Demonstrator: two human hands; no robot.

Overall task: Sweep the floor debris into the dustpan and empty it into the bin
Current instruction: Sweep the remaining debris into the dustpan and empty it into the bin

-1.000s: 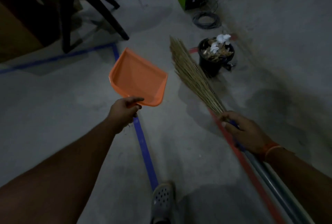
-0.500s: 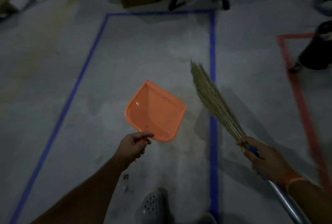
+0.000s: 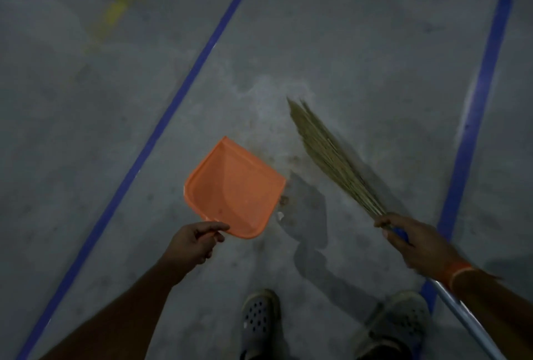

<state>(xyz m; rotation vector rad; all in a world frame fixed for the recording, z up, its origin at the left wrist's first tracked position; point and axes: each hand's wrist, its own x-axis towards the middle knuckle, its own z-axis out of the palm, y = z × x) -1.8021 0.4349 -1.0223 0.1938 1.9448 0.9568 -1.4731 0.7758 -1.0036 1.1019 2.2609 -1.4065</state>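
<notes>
My left hand (image 3: 193,242) grips the handle of an orange dustpan (image 3: 235,186), held low over the grey concrete floor with its mouth turned to the right. My right hand (image 3: 415,244) holds a broom by the blue grip at the top of its straw bristles (image 3: 331,157); the bristles point up and left, and the metal handle (image 3: 467,316) runs down to the lower right. A few small bits of debris (image 3: 284,201) lie on the floor just right of the dustpan's lip. The bin is out of view.
Blue tape lines (image 3: 161,131) (image 3: 476,117) run along the floor on the left and the right. A faint yellow mark (image 3: 115,10) is at the upper left. My two grey clogs (image 3: 259,319) (image 3: 401,319) stand at the bottom edge.
My view has swung left and down, away from the black bin and the red tape. The dustpan and the broom have come lower, toward the floor between the blue lines.
</notes>
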